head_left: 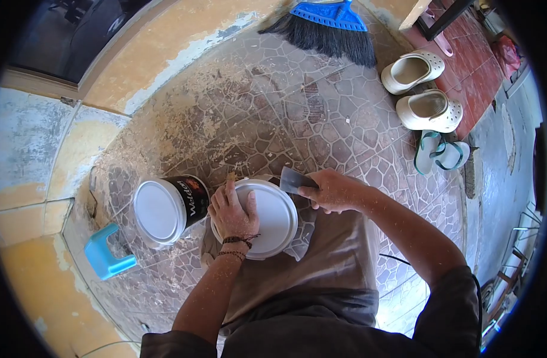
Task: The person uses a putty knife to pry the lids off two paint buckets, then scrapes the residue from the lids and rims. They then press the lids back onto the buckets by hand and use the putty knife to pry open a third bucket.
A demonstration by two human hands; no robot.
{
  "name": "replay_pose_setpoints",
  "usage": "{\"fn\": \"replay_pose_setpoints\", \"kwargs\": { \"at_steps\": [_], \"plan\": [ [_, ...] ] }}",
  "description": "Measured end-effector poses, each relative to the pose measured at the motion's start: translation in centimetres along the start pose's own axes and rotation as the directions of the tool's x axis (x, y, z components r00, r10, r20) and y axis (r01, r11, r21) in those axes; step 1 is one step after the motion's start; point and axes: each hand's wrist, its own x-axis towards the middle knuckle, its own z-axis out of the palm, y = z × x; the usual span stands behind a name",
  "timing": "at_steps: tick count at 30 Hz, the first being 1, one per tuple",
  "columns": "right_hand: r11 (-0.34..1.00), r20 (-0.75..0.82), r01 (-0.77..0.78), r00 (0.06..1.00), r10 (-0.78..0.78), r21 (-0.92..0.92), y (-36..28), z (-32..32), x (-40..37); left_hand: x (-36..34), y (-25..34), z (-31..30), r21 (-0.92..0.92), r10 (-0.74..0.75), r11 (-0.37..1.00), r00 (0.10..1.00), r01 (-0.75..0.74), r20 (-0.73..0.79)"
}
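A white tub with a round white lid (276,218) is in front of me, close against my lap. My left hand (233,216) lies on the left part of this lid, its fingers spread and reaching to the far rim. In my right hand (336,190) is a putty knife (294,180), held by the handle. Its wide flat blade points left, right at the lid's upper right rim. Left of the tub is another white-lidded tub (160,213) with a black label, tilted in this view.
Pale shavings (208,125) are scattered over the stone-patterned floor (339,143). A blue broom (327,30) is at the back. White clogs (429,110) and flip-flops (428,152) lie at the right. A light blue plastic piece (100,256) stands by the left wall.
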Motion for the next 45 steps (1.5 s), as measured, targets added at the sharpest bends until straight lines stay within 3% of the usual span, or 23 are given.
{"fn": "replay_pose_setpoints", "kwargs": {
  "at_steps": [2,5,8,11,17,20,23,26,29,32,35,38,41,45],
  "plan": [
    [0.999,0.031,0.032,0.999,-0.031,-0.021,0.0,-0.2,0.5,-0.2,-0.1,-0.1,-0.008,-0.016,1.0,1.0,0.017,0.021],
    [0.917,-0.033,0.324,0.94,-0.34,-0.235,1.4,0.3,1.7,0.2,0.0,-0.2,-0.027,-0.023,0.999,0.999,0.024,0.043],
    [0.815,-0.041,0.436,0.873,-0.486,-0.381,0.6,0.0,1.5,0.4,0.2,-0.5,-0.037,-0.018,0.999,0.998,0.02,0.06],
    [0.897,0.042,0.328,0.943,-0.331,-0.296,-0.4,0.0,1.8,0.6,0.1,-0.8,-0.04,-0.006,0.999,0.997,0.009,0.075],
    [0.955,0.11,0.271,0.96,-0.258,-0.124,0.1,-2.2,3.4,1.2,0.2,-0.9,-0.057,0.004,0.998,0.994,0.002,0.109],
    [0.987,0.256,0.163,0.953,-0.161,0.015,0.7,-3.6,5.1,1.1,0.0,-0.8,-0.064,-0.003,0.998,0.99,0.012,0.141],
    [0.992,0.226,0.126,0.967,-0.117,-0.03,-0.1,-3.0,4.5,1.3,-0.1,-1.0,-0.06,-0.02,0.998,0.982,0.032,0.189],
    [0.97,0.059,0.187,0.982,-0.18,-0.154,0.6,1.3,2.3,1.4,-0.2,-0.9,-0.068,-0.008,0.997,0.977,0.023,0.212],
    [0.864,-0.04,0.147,0.981,-0.19,-0.482,-2.5,2.7,0.1,1.4,-0.4,-0.9,-0.052,0.014,0.999,0.981,-0.004,0.193],
    [0.792,-0.117,0.064,0.979,-0.169,-0.607,-3.5,5.2,-0.2,1.6,-0.4,-0.8,-0.055,0.015,0.998,0.983,-0.005,0.182],
    [0.795,-0.121,0.032,0.984,-0.132,-0.606,-3.1,5.8,-0.3,1.4,-0.2,-0.9,-0.059,0.008,0.998,0.985,0.002,0.174],
    [0.92,-0.168,0.213,0.945,-0.279,-0.329,1.2,4.3,0.9,1.3,-0.4,-0.7,-0.064,0.0,0.998,0.989,0.009,0.147],
    [0.946,-0.017,0.308,0.95,-0.311,-0.098,0.6,-0.5,2.6,1.1,-0.1,-0.6,-0.064,-0.013,0.998,0.993,0.02,0.119],
    [0.95,-0.045,0.254,0.963,-0.266,-0.18,-0.7,0.7,2.2,1.0,-0.3,-0.4,-0.088,-0.01,0.996,0.997,0.017,0.075]
  ]
}}
